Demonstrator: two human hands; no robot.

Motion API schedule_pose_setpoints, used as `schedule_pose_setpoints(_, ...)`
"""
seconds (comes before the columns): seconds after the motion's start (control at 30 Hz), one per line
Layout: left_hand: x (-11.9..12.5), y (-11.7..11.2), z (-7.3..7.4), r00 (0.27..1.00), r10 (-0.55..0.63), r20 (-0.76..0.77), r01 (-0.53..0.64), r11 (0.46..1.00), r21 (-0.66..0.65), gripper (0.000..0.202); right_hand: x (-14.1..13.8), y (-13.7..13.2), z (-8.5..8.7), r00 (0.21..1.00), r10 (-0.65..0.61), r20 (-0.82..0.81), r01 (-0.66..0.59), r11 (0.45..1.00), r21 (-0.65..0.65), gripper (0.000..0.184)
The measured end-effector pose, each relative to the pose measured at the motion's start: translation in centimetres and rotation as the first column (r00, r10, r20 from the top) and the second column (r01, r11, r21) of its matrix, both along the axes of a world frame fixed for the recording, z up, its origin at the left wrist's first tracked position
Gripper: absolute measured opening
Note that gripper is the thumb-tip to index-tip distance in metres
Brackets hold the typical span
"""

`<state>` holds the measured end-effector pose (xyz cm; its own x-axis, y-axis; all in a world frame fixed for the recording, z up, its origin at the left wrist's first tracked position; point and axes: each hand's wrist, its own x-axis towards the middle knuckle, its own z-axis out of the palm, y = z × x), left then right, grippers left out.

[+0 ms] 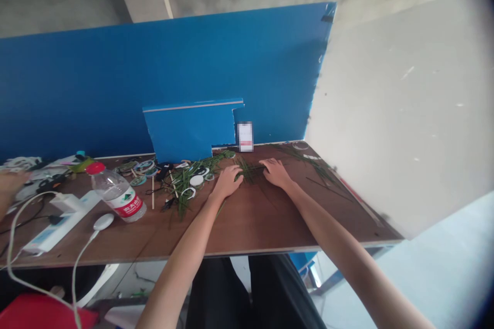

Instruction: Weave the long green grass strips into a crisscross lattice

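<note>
My left hand (228, 182) is over the brown table, fingers bent and closed on one end of some narrow green grass-like blades (250, 170). Opposite it, my right hand (276, 172) has its fingertips closed at the other end of these blades. The blades stretch across the short gap between both hands, some sticking out loosely. What lies under the fingers is partly hidden. More green blades (183, 185) are heaped to the left of my left hand, mixed with white and dark round pieces (196, 180). Other long blades (322, 169) are strewn to the right.
A phone-like upright card (245, 136) leans at the blue partition (278, 87). To the left stand a red-capped water bottle (122, 198), a white power strip (64, 223) and a round white charger (104, 222) with cables. Another person's hand (13, 185) shows at the far left.
</note>
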<state>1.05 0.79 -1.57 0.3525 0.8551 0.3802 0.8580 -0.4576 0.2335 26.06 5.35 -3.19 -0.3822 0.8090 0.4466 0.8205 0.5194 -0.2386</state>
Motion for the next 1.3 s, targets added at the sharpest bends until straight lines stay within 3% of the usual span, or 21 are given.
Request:
schedule_pose_setpoints(0.4, 0.2, 0.3, -0.4, 0.992, -0.102, -0.077, 0.101, 0.995, -0.019, 0.033, -0.1, -0.1, -0.1, 0.999, -0.015, 0.034, 0.016, 1.0, -0.017, 0.044)
schedule_pose_setpoints(0.67, 0.5, 0.0, -0.3, 0.989, -0.131, -0.06, 0.134, 0.99, 0.036, 0.038, -0.5, -0.6, 0.1, 0.985, 0.124, 0.124, -0.124, 0.992, -0.004, 0.036)
schedule_pose_setpoints(1.0, 3.5, -0.6, -0.4, 0.968, -0.174, -0.182, 0.179, 0.984, 0.014, 0.043, -0.8, -0.6, 0.3, 0.981, 0.132, 0.139, -0.133, 0.991, 0.002, 0.035)
schedule_pose_setpoints(1.3, 3.0, -0.8, -0.4, 0.963, -0.182, -0.198, 0.183, 0.983, -0.01, 0.043, -1.1, -0.7, 0.3, 0.986, 0.117, 0.117, -0.122, 0.992, 0.039, 0.034)
